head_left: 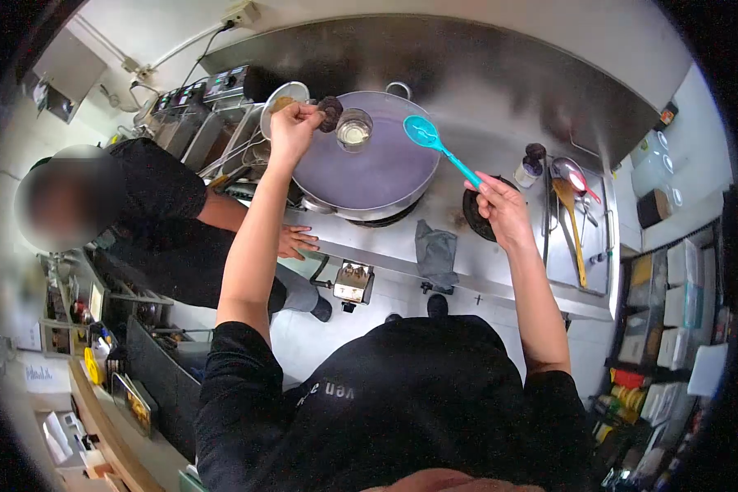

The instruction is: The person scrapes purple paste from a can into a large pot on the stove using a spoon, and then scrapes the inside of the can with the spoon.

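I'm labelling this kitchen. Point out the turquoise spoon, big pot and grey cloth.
Turquoise spoon (421,131), head view, on its bowl.
Big pot (377,212), head view, near wall.
Grey cloth (436,252), head view, its middle.

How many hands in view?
3: left hand, pinching a dark object; right hand, holding the turquoise spoon; a co-worker's hand, by the front edge of the steel counter. The co-worker's other hand may be hidden.
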`<state>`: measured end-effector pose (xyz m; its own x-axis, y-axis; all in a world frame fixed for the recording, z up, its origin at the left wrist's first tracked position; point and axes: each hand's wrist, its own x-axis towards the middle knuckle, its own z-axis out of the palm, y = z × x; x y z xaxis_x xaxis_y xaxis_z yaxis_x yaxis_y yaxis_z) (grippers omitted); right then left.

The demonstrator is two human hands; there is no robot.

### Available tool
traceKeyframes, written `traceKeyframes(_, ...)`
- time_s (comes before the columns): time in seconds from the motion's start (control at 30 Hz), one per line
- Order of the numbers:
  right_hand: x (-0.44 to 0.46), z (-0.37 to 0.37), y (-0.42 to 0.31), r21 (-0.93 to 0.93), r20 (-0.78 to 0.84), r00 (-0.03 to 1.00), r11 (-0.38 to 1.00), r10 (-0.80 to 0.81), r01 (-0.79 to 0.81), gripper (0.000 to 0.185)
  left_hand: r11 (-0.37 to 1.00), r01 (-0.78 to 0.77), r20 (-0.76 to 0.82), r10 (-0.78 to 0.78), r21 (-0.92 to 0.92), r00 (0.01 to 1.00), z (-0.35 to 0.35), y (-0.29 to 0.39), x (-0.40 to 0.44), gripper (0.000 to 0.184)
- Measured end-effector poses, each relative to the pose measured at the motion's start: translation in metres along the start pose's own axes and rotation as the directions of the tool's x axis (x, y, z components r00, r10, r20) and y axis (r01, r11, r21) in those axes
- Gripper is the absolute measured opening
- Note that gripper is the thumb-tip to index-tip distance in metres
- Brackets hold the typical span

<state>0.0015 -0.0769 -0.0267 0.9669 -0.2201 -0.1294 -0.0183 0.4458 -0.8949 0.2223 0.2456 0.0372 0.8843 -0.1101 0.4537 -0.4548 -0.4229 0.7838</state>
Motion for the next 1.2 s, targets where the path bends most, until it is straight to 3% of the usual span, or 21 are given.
traceKeyframes(0.2,-0.038,-0.001,-0.009,-0.074,-0.052,0.997,0.996,-0.053,0.049,0.033,0.995,-0.020,0.088,0.029,-0.096,0.996,0.025,0.034,-0.030,0.015)
traceKeyframes(0.3,-0.056,-0.011,-0.014,0.014,-0.065,0.994,0.996,-0.091,0.092,0.033,0.997,-0.046,0.155,0.056,-0.065,0.986,0.036,0.054,-0.041,0.013)
traceKeyframes(0.47,-0.094,-0.044,-0.035,-0.037,-0.134,0.979,0.988,-0.155,0.151,0.033,0.958,0.094,0.329,0.000,-0.271,0.944,0.075,0.078,-0.062,0.011)
traceKeyframes(0.53,-0.110,-0.067,-0.044,-0.233,-0.058,0.979,0.956,-0.196,0.178,0.031,0.947,0.145,0.394,-0.021,-0.287,0.919,0.104,0.086,-0.083,0.011)
traceKeyframes(0.6,-0.128,-0.095,-0.053,-0.320,-0.033,0.978,0.929,-0.208,0.187,0.029,0.948,0.001,0.450,0.150,-0.318,0.880,0.141,0.076,-0.112,0.012)
traceKeyframes(0.63,-0.137,-0.109,-0.059,-0.387,-0.072,0.981,0.911,-0.182,0.141,0.028,0.958,0.036,0.492,0.113,-0.284,0.863,0.158,0.076,-0.126,0.012)
traceKeyframes(0.7,-0.151,-0.135,-0.072,-0.541,-0.116,0.979,0.837,-0.167,0.078,0.026,0.972,0.031,0.544,0.104,-0.233,0.832,0.194,0.073,-0.153,0.014)
traceKeyframes(0.87,-0.175,-0.216,-0.093,-0.627,-0.282,0.959,0.763,-0.035,-0.157,0.026,0.978,0.048,0.561,0.076,-0.204,0.824,0.278,0.076,-0.228,0.014)
traceKeyframes(0.93,-0.173,-0.245,-0.091,-0.862,-0.145,0.974,0.505,-0.174,-0.038,0.026,0.965,0.154,0.512,-0.026,-0.210,0.858,0.308,0.082,-0.250,0.014)
traceKeyframes(1.0,-0.172,-0.262,-0.086,-0.854,-0.197,0.968,0.511,-0.155,-0.092,0.026,0.982,0.144,0.502,-0.065,-0.121,0.863,0.332,0.080,-0.264,0.013)
traceKeyframes(1.07,-0.166,-0.273,-0.079,-0.922,-0.159,0.979,0.374,-0.128,-0.101,0.023,0.967,0.227,0.456,-0.152,-0.113,0.877,0.354,0.066,-0.279,0.013)
traceKeyframes(1.1,-0.163,-0.276,-0.076,-0.919,-0.155,0.981,0.380,-0.113,-0.102,0.023,0.972,0.222,0.452,-0.166,-0.072,0.877,0.357,0.069,-0.283,0.013)
traceKeyframes(1.17,-0.152,-0.277,-0.068,-0.959,-0.012,0.986,0.280,-0.164,0.035,0.022,0.982,0.190,0.414,-0.169,-0.010,0.894,0.361,0.076,-0.291,0.012)
traceKeyframes(1.2,-0.145,-0.275,-0.063,-0.955,-0.002,0.989,0.292,-0.151,0.043,0.022,0.988,0.146,0.384,-0.150,0.040,0.911,0.361,0.079,-0.295,0.011)
